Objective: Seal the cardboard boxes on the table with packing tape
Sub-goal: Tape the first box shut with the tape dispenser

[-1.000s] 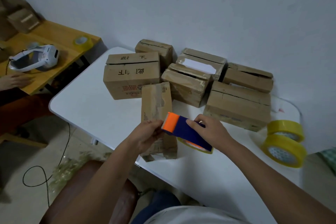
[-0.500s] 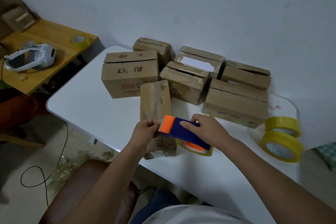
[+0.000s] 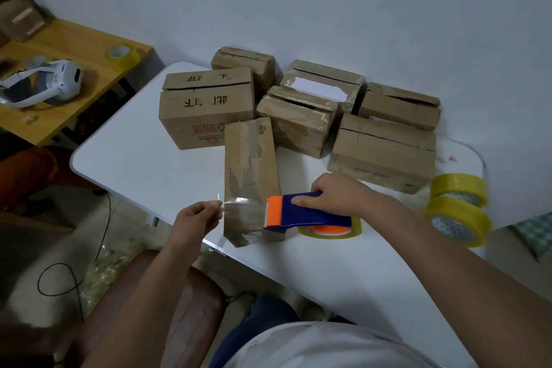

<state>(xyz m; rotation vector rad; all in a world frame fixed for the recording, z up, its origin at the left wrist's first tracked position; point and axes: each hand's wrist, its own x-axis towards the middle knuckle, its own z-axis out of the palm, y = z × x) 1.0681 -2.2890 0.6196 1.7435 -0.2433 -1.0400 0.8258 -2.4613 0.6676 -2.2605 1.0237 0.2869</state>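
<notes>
Narrow cardboard box (image 3: 251,170) near table (image 3: 134,164) edge, left of centre. Left hand (image 3: 195,216) pinching clear tape end (image 3: 236,202); right hand (image 3: 337,197) gripping tape dispenser (image 3: 301,213). Probably light, stiff, prone to sliding; tape thin, clingy. Best held by free end, taut.

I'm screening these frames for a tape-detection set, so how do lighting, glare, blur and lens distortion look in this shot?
Head view: dim, flat, bluish light with soft shadows; the clear tape strip pulled from the tape dispenser shows only as faint glare; the left hand pinching it is slightly soft, the right hand sharper; wide-angle bending curves the white table edge; far corners look murky.
</notes>
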